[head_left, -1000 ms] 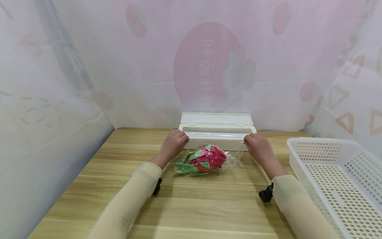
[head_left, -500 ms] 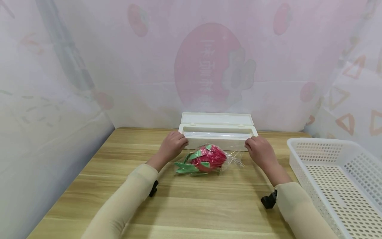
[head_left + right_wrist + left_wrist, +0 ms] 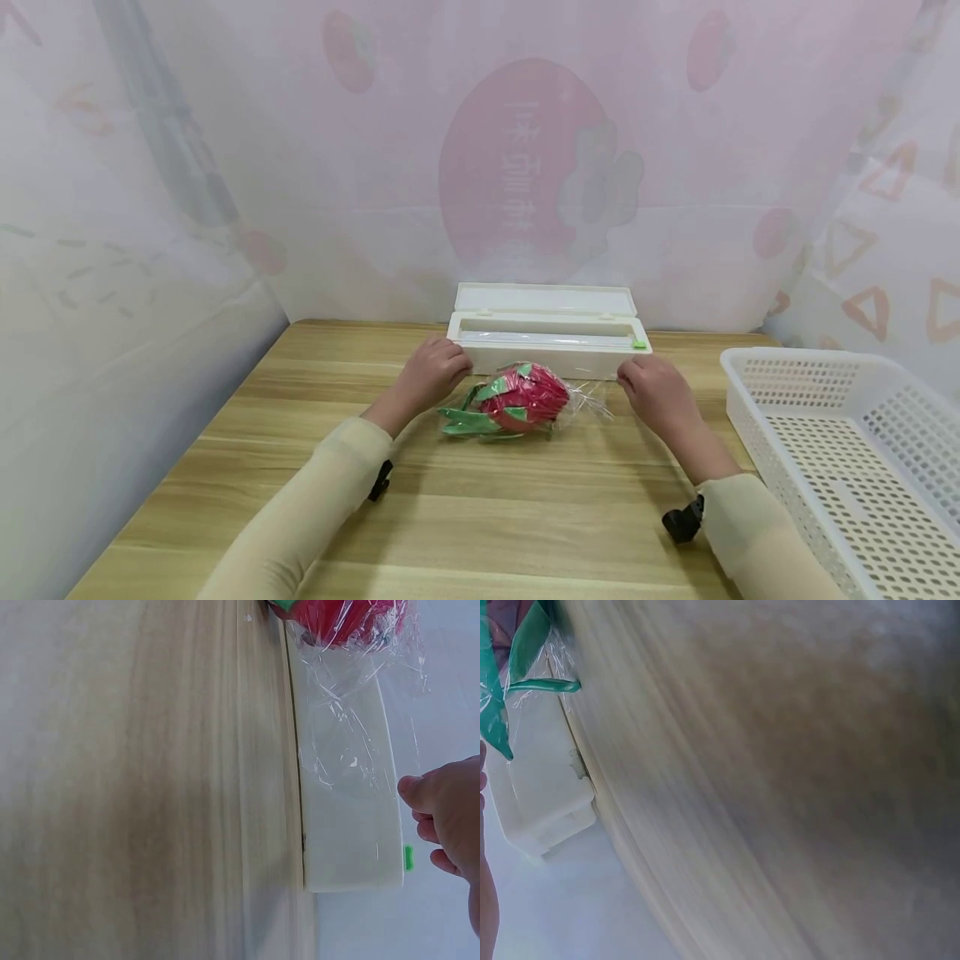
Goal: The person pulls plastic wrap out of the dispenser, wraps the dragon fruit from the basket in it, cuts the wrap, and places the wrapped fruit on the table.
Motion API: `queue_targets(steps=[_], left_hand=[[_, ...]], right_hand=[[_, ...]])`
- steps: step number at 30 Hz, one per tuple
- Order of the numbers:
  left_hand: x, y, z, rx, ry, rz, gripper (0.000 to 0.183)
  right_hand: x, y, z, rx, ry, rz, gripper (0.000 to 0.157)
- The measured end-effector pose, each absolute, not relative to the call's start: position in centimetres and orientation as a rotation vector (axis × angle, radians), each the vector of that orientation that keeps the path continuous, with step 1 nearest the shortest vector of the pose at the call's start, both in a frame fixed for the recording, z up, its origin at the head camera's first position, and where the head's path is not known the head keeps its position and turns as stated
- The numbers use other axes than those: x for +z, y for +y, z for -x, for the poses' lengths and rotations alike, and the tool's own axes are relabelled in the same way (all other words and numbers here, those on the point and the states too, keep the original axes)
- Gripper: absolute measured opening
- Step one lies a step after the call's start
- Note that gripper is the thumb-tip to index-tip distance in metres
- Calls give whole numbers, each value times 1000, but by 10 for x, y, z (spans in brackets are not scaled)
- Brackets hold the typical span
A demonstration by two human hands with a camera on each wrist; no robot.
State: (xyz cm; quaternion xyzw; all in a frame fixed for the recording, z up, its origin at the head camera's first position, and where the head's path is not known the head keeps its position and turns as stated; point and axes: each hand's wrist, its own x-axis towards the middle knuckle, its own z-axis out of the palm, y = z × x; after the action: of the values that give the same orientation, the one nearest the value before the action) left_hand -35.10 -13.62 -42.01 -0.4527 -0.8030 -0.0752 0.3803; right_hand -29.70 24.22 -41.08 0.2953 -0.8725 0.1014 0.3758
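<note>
A red dragon fruit [image 3: 525, 398] with green leaves, wrapped in clear film, lies on the wooden table. Behind it stands a white cling film dispenser [image 3: 543, 361], its lid raised. Clear cling film [image 3: 341, 742] shows in front of the box in the right wrist view. My left hand [image 3: 431, 371] pinches the film's edge by the box's front left corner. Near the front right corner, my right hand [image 3: 658, 392] pinches the film with thumb and curled fingers. A green slider [image 3: 639, 344] shows at the box's right end. Only a sliver of the left hand is in its wrist view.
A white perforated basket [image 3: 795, 358] stands at the table's right side. Printed curtains [image 3: 360, 208] hang behind the table and at both sides. Black wrist cameras sit below the sleeve cuffs.
Both hands have moved toward me from the dispenser's top edge, the right hand farther and slightly right. The green slider has come into view. Dragon fruit and box stay put.
</note>
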Motion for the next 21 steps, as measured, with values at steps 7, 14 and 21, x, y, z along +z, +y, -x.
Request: queue_targets(steps=[7,14,21], left_hand=[[-421,-137,349,-181,-2043,1149,11],[-421,-138,346,-177,-2025,1159,11],[-420,-139,342,-176,-2037,1177,12]], right_hand=[[-411,241,291,271,-2248,-772,18],[-412,242,287,262,-2281,-749,17],[-413,243,282,262,-2289,-759,19]])
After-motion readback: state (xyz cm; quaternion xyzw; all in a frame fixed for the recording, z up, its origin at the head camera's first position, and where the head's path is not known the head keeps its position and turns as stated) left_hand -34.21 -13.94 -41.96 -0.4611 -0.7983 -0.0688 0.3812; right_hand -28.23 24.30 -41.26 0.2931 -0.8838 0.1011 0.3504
